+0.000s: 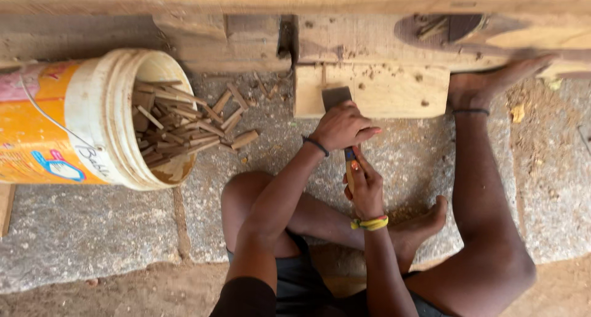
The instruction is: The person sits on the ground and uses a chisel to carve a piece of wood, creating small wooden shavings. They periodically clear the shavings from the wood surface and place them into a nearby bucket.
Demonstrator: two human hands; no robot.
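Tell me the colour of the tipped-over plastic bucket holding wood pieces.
Orange plastic bucket with a white rim; head view.

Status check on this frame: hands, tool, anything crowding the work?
Left hand grips chisel near blade. Right hand holds its handle. Blade on wooden block. Tipped bucket of sticks lies apart, left.

Chisel (342,117) mostly hidden by both hands; bucket (74,120) cut off at left edge.

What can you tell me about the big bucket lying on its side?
The bucket looks like plastic, with an orange body bearing coloured pictures and a thick white rim. A thin wire handle curves across its side. It lies tipped over on the stone slab, mouth toward the seated person, beside the wooden beam. Inside is a heap of short wooden sticks, some spilling onto the stone. No hand touches it.
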